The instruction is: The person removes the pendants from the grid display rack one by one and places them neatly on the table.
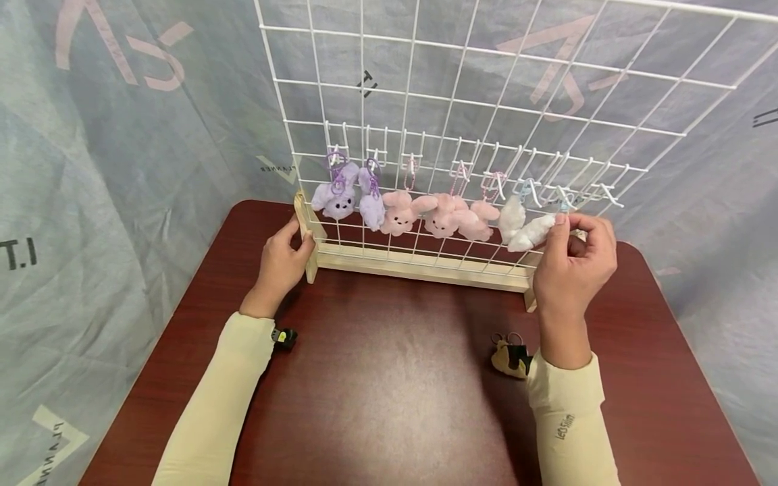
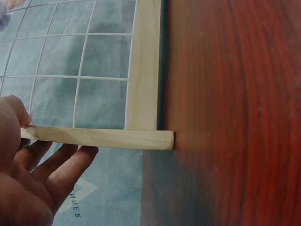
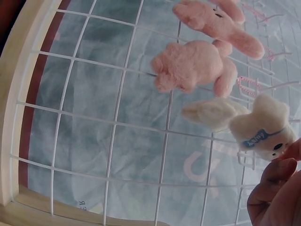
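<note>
Right grip point(image 1: 574, 253): your thumb and fingers are clamping together on a white plush point(image 1: 535, 233), pinching its upper end near the seventh hook point(image 1: 565, 197) from the left; I cannot tell whether its blue loop is sitting over that hook.
White plush in your grip: it is slanting down to the left in front of the wire rack point(image 1: 732, 14); the right wrist view is showing a lettered blue ribbon point(image 3: 257, 137) on it.
Left grip point(image 1: 284, 256): your thumb and fingers are clamping on opposite sides of the rack's left wooden end piece point(image 1: 312, 268).
Two left hooks: they are holding purple plushes point(image 1: 338, 202) on purple loops, the leftmost facing you.
Next three hooks: they are holding pink plushes point(image 1: 446, 217) on pink chains, all hanging close together.
Sixth hook point(image 1: 533, 192): it is holding the other white plush point(image 1: 512, 217) on a blue loop, left of the one you are pinching.
Eighth hook point(image 1: 606, 194): it is jutting out at the far right of the row.
Wooden rail point(image 1: 419, 266): it is running along the rack's lower edge.
Tabletop point(image 1: 377, 378): it is carrying the rack at its far side.
Tan item point(image 1: 503, 362): it is showing two rings, just left of your right wrist.
Grey sheeting point(image 1: 182, 155): it is hanging behind the rack.
</note>
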The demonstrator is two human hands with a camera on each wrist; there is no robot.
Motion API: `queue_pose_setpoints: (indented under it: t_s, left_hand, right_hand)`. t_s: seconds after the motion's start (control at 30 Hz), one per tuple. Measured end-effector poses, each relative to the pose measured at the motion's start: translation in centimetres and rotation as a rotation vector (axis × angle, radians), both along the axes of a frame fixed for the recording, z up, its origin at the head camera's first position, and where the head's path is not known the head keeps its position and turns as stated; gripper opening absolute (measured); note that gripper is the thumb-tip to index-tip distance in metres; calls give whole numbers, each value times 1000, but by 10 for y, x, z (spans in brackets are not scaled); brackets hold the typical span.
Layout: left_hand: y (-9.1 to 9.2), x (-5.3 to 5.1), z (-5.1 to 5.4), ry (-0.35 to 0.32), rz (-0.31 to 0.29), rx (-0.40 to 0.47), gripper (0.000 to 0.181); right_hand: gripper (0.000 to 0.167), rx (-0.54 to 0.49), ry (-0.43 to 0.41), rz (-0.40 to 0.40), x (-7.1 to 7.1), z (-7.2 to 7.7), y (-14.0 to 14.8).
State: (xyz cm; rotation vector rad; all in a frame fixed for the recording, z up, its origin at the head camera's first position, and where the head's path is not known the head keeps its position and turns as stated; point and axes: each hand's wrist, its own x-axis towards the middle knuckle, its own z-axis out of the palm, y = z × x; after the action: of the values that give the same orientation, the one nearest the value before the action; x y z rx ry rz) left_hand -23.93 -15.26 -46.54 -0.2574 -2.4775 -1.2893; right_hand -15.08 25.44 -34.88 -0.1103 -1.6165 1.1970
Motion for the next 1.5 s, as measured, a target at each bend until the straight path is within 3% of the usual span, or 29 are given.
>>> queue_pose_setpoints:
  t_s: [0.13, 0.3, 0.93, 1.5]
  left_hand:
    - [1, 1, -1, -1, 1, 0, 42]
    - [0, 1, -2, 0, 7, 1, 44]
    - [-1, 0, -5, -4, 10, 2, 46]
    - [-1, 0, -2, 2, 17, -9, 52]
  right_hand:
    - [14, 3, 11, -8, 3, -1, -1]
    - [30, 19, 14, -28, 6, -2, -4]
    - [32, -3, 71, -21, 20, 4, -15]
    - [22, 77, -48, 52, 30, -29, -1]
